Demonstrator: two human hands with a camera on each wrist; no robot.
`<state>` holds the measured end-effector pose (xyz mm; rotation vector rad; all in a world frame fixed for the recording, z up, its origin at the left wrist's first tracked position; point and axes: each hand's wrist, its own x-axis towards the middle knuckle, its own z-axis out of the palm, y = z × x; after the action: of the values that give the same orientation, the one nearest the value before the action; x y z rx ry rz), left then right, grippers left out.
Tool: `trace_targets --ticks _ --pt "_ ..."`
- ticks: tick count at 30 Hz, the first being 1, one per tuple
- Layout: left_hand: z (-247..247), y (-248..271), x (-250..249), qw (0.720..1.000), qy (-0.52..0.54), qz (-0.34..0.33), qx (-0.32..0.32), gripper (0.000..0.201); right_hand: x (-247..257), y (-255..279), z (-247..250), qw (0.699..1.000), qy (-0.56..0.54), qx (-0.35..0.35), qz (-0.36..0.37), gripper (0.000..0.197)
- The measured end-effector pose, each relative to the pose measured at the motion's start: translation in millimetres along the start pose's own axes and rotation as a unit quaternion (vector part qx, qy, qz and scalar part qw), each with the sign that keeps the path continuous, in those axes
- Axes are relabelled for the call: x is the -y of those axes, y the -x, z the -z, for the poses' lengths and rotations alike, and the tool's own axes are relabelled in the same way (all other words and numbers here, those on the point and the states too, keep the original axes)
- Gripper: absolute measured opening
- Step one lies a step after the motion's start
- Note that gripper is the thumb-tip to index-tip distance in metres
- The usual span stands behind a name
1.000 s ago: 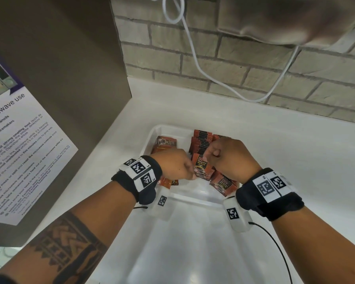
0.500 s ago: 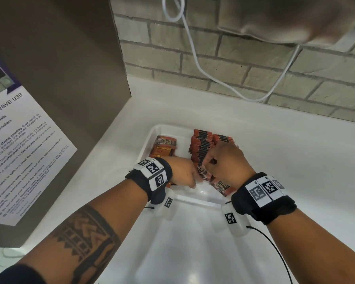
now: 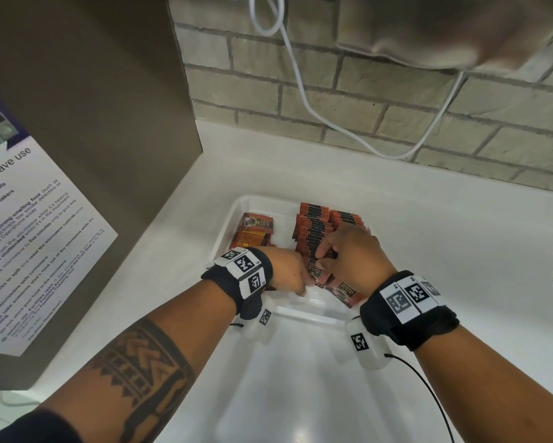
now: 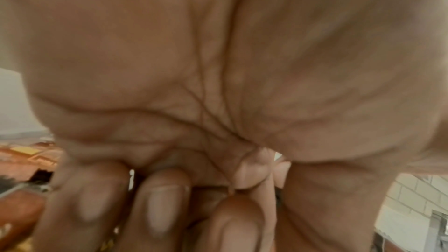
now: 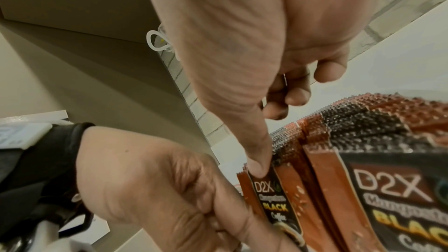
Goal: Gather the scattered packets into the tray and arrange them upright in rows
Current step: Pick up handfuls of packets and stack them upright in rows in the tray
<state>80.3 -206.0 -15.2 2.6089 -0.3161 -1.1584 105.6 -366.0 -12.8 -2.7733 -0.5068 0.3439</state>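
Now the stand-up step: the left hand (image 3: 288, 276) pinches the front coffee packet (image 5: 274, 196) low while the right hand (image 3: 355, 260), thumb pressing its top edge, fingers curled, steadies it against the upright row (image 3: 313, 231) in the white tray (image 3: 236, 206). Next, press it flush. Farther left, the loose packets (image 3: 254, 231) probably lie flat; hands hide the tray's near corner.

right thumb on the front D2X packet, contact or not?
Touching. The right wrist view shows the right hand with its thumb tip pressed on the top edge of the front packet.
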Motion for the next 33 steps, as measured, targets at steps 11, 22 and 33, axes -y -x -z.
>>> trace_targets --ticks 11,22,33 --pt "1 9 -8 1.000 0.000 -0.012 0.010 0.042 -5 1 17 0.999 -0.033 -0.005 -0.004 0.015" --pt "-2 6 -43 0.991 -0.067 -0.094 0.060 0.045 -21 8 45 0.995 -0.008 0.079 -0.067 0.014" --pt "8 16 -21 0.996 0.014 -0.093 -0.011 0.030 -1 11 45 0.997 -0.077 -0.005 -0.013 0.015"
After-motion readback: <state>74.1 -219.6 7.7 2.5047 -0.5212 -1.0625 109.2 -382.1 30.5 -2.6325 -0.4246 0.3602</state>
